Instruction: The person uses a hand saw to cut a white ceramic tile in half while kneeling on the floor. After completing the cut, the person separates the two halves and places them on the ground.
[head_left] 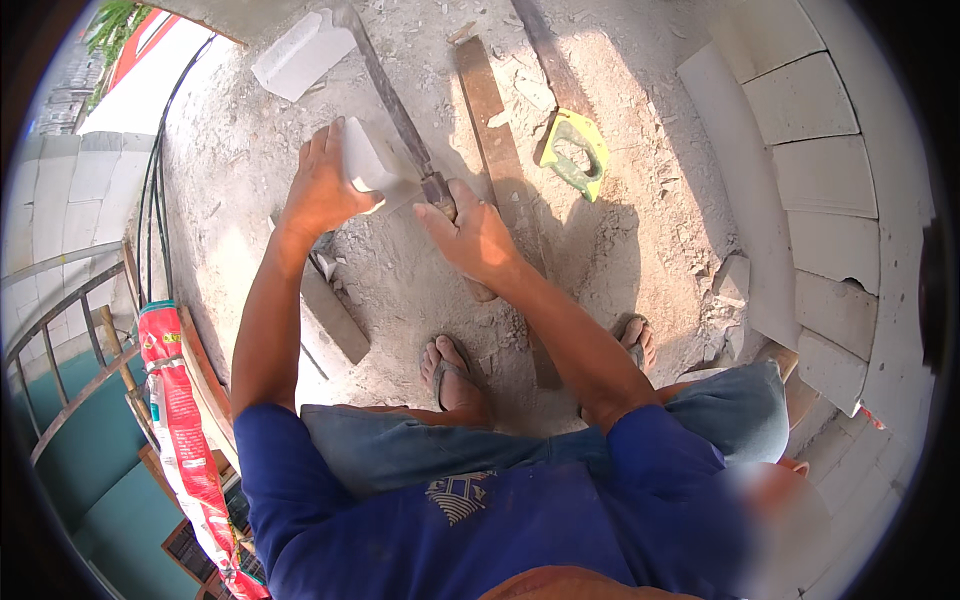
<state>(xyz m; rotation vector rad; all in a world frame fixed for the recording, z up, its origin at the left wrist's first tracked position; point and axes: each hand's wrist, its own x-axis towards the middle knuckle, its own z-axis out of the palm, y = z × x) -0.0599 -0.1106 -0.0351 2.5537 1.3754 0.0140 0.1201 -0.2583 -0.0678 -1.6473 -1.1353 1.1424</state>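
Note:
My left hand (325, 185) is wrapped round the near left side of a small white block (366, 158), with its thumb along the near edge. In my right hand (478, 235) is the wooden handle of a long tool (388, 85) with a narrow dark blade, looking like a machete. The blade points away to the far left and passes just right of the block. The handle's butt shows below my fist. A larger cut piece of white block (303, 55) lies beyond my left hand. To the right is a handsaw (577, 155) with a yellow-green handle.
A narrow wooden plank (480, 95) runs along the dusty, rubble-strewn ground between the tool and the saw. Near my sandalled foot lies a grey board (335, 318). White block walling (815, 150) stands at right; a red-and-white sack (180, 420), cables and a metal railing are at left.

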